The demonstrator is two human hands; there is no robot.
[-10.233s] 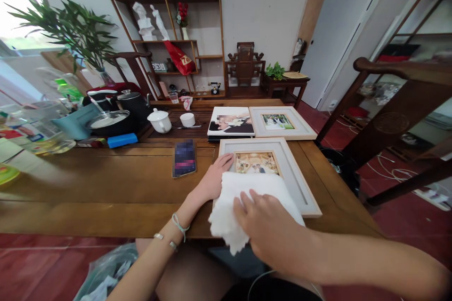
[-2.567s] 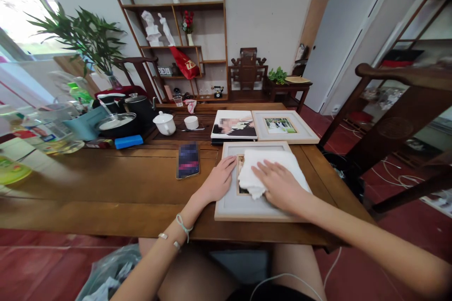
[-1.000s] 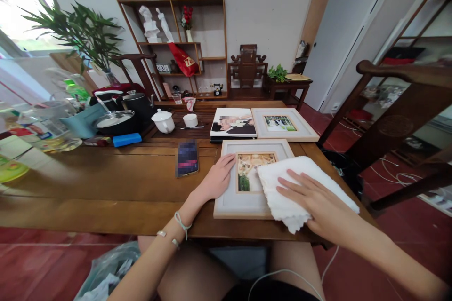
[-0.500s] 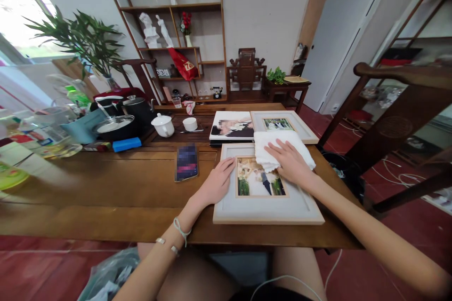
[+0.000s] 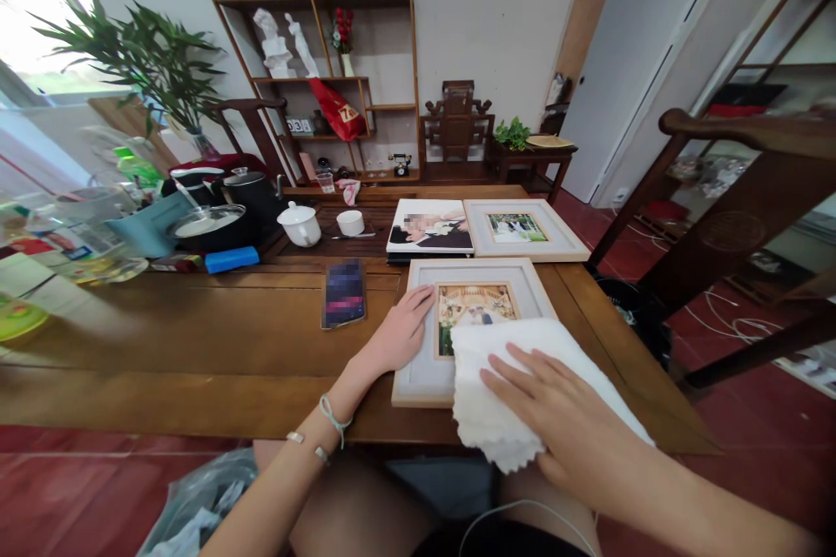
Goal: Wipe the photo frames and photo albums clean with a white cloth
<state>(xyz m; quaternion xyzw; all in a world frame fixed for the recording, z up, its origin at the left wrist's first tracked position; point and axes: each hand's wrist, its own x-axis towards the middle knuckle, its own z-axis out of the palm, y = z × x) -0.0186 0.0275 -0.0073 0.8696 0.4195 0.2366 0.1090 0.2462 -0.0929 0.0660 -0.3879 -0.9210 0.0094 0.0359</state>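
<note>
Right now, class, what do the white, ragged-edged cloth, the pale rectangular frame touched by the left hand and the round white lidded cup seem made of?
White cloth: soft, matte fabric, perhaps cotton; its loose edge ripples. Pale rectangular frame: probably smooth wood or imitation, given its light tan rim. Round white lidded cup: likely glazed ceramic; it looks smooth, slightly glossy.

The white cloth (image 5: 480,409) reads matt and fluffy on my feed, the near picture frame (image 5: 421,379) smooth pale wood; I see a soft shine on the wooden table (image 5: 228,339), glossy porcelain-like white on the far lidded teacup (image 5: 299,228).
</note>
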